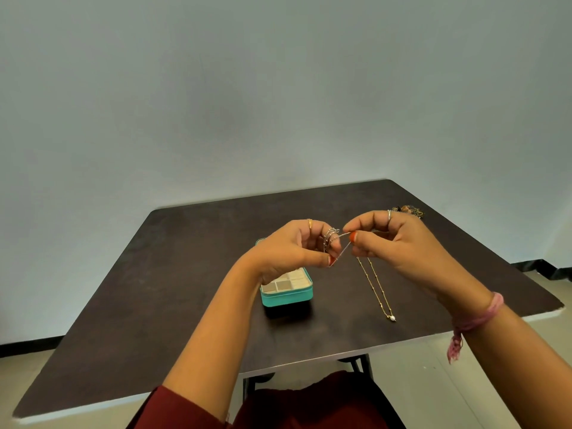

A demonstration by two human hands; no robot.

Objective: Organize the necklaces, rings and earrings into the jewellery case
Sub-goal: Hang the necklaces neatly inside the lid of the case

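Note:
A thin silver beaded necklace point(331, 239) is wound in loops round the fingers of my left hand point(294, 247), which pinches its chain. My right hand point(393, 239) pinches the same chain close by, both hands raised above the table. Under my left hand sits the open teal jewellery case point(286, 297) with beige compartments, partly hidden by the hand. A gold necklace point(376, 289) with a small pearl pendant lies stretched on the table below my right hand.
A dark brown table point(185, 289) carries everything. A small dark pile of jewellery point(408, 209) lies near its far right corner, behind my right hand. A grey wall stands behind the table.

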